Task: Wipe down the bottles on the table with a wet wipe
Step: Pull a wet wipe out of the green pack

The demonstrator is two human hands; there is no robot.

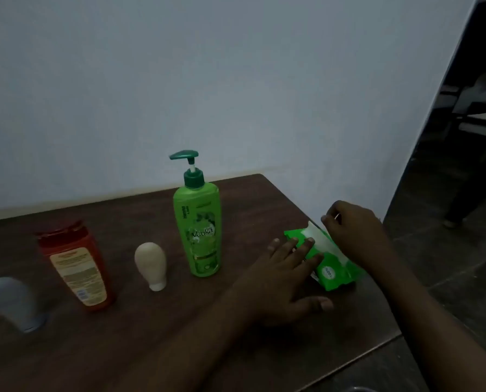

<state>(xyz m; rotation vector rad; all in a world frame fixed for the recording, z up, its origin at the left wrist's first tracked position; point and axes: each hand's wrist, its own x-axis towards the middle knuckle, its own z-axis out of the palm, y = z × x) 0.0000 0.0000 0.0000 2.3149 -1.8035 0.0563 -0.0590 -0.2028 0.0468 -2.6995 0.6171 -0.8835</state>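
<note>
A row of bottles stands on the dark wooden table [157,343]: a grey tube [11,302] at far left, a red bottle [75,264], a small cream tube [151,264] on its cap, and a tall green pump bottle [200,224]. At the right edge lies a green wet-wipe pack [333,274] with its white flap lifted. My left hand [287,275] lies flat, fingers spread, pressing on the pack's left side. My right hand [354,224] hovers over the pack's far end, fingertips pinched at the white flap or a wipe; the exact grip is hard to see.
A pale wall rises right behind the table. The table's right edge runs close beside the pack, with a dark tiled floor and dim furniture beyond it. The scene is dimly lit.
</note>
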